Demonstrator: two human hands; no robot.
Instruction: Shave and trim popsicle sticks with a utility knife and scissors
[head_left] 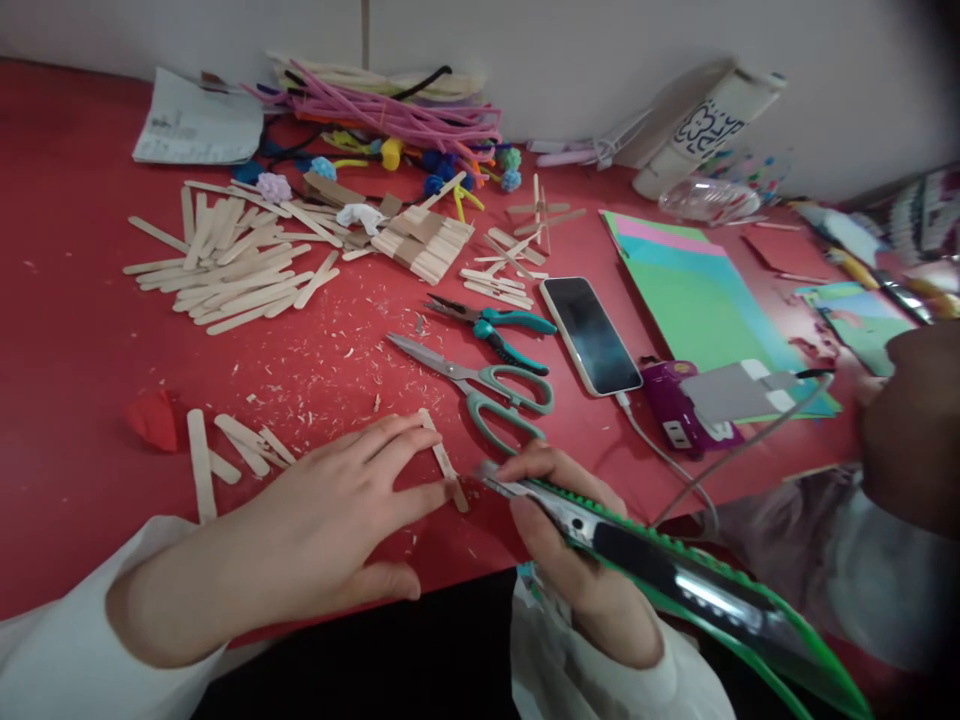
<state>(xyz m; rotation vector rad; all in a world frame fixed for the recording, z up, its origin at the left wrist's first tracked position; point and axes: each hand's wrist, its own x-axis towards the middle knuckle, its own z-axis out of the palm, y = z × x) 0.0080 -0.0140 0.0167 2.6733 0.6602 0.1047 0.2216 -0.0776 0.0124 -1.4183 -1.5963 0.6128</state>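
Observation:
My left hand (352, 510) lies spread on the red table, its fingertips pressing on a wooden craft stick (443, 460). In my right hand (581, 560) is a green-edged utility knife (660, 560); its tip, blurred, points at the lower end of that stick. Just beyond my hands lie grey-handled scissors (480, 385) and teal-handled pliers (495, 328). Left of my left hand are a few loose sticks, one of them a longer stick (200, 465), and a crumpled red piece (154, 420).
Wood shavings dot the table (67, 400). Farther back are a stick pile (232, 265), pipe cleaners (390, 110) and a paper sheet (199, 120). To the right lie a phone (591, 335) on a cable, coloured paper (690, 290) and a white canister (705, 130). Another person (911, 430) sits at the right.

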